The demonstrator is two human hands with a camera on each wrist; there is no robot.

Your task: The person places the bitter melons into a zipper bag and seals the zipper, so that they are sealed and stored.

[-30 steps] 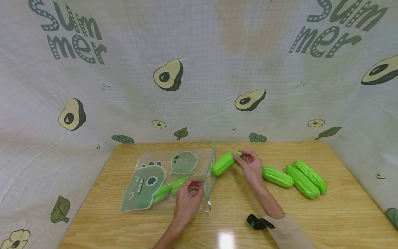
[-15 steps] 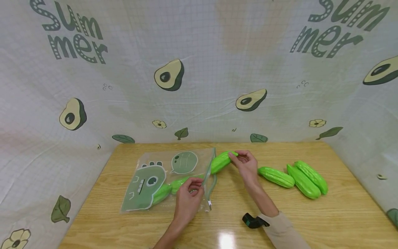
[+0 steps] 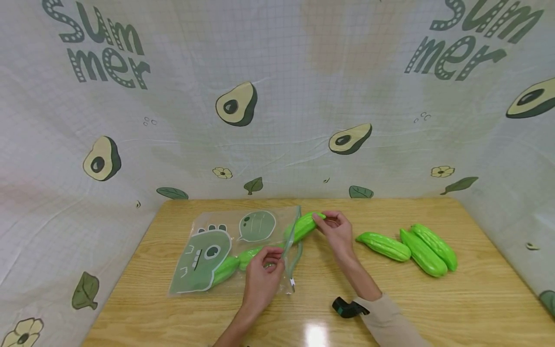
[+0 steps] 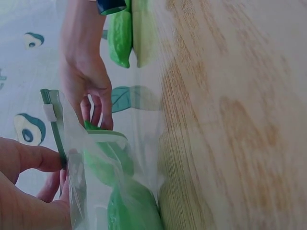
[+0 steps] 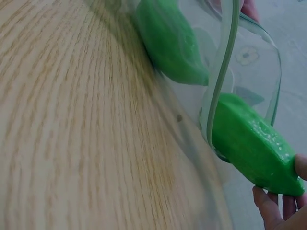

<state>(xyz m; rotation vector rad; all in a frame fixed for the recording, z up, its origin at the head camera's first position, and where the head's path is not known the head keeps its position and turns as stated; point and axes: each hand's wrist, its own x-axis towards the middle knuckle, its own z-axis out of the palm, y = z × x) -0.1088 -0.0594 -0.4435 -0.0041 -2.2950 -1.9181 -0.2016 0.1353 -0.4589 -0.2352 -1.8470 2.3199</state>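
Observation:
A clear zip bag (image 3: 201,248) with a green dinosaur print lies on the table, its mouth facing right. My left hand (image 3: 263,277) pinches the bag's opening edge between thumb and fingers, holding it up. My right hand (image 3: 340,235) holds a bright green bitter melon (image 3: 302,227) by its narrow tip. The melon's front end is inside the bag mouth, as the right wrist view shows with the green zip strip (image 5: 223,72) around it. Two other bitter melons lie end to end in the bag, one (image 3: 225,270) partly behind the print and one (image 3: 250,256) partly behind my left hand.
Three more bitter melons lie on the wooden table (image 3: 338,289) to the right: a single one (image 3: 385,246) and a touching pair (image 3: 424,253). A white slider (image 3: 292,283) sits at the near end of the bag's zip. A printed cloth (image 3: 295,120) hangs behind the table.
My right hand has moved left, bringing the bitter melon from just outside the bag's mouth to partly inside it. My left hand has stayed at the bag's edge.

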